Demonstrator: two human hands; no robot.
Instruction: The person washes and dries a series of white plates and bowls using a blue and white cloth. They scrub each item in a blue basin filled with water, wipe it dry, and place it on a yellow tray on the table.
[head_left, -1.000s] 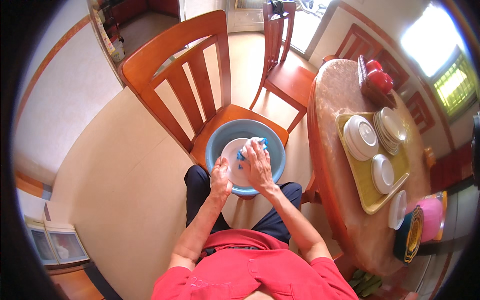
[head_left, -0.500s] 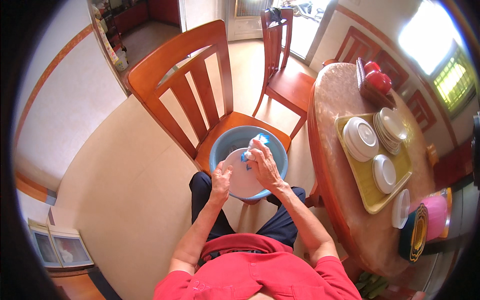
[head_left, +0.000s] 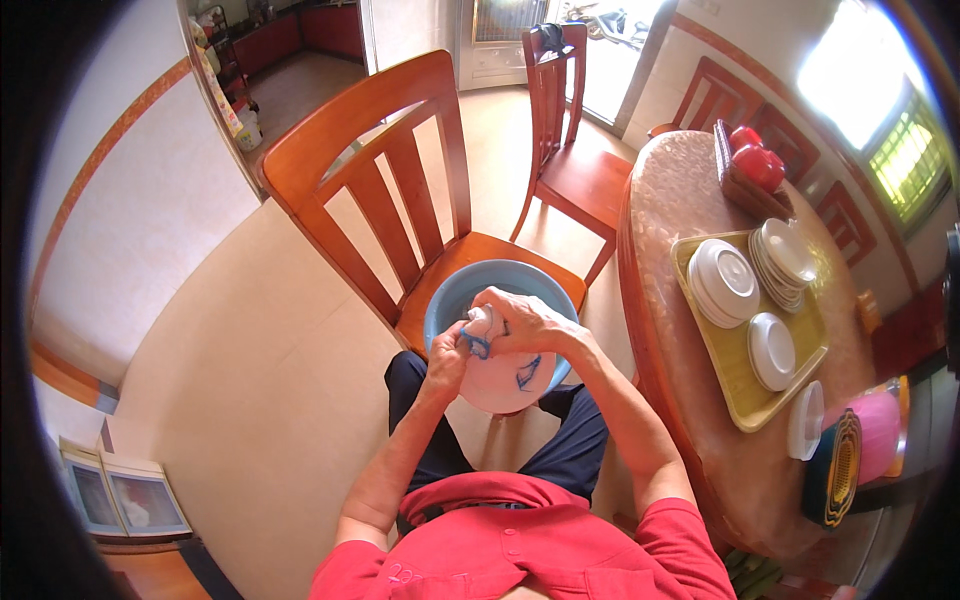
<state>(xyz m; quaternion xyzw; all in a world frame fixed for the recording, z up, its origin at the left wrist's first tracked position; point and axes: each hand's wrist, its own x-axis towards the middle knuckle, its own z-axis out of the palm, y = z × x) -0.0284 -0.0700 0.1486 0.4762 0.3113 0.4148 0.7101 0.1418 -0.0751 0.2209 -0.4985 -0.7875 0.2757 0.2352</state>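
Note:
A white plate [head_left: 500,388] with a blue mark on it tilts over the near side of a blue basin [head_left: 449,288]. My left hand [head_left: 449,362] is closed on the plate's left edge. Bunched in my right hand [head_left: 528,322] is a white cloth [head_left: 481,330] with blue parts, pressed against the plate's upper left edge close to my left thumb. The basin rests on the seat of a wooden chair [head_left: 428,165]; both hands and the plate hide most of its inside.
To the right, a round table [head_left: 672,205] bears a yellow tray [head_left: 745,412] with stacked white dishes [head_left: 722,280], a basket [head_left: 745,190] of red objects, a clear container [head_left: 805,420] and a pink item [head_left: 872,436]. Another wooden chair [head_left: 585,185] stands behind the basin.
My right hand has moved the cloth left and down, from the plate's upper right to its left edge beside my left hand. The plate has shifted slightly right and nearer to me.

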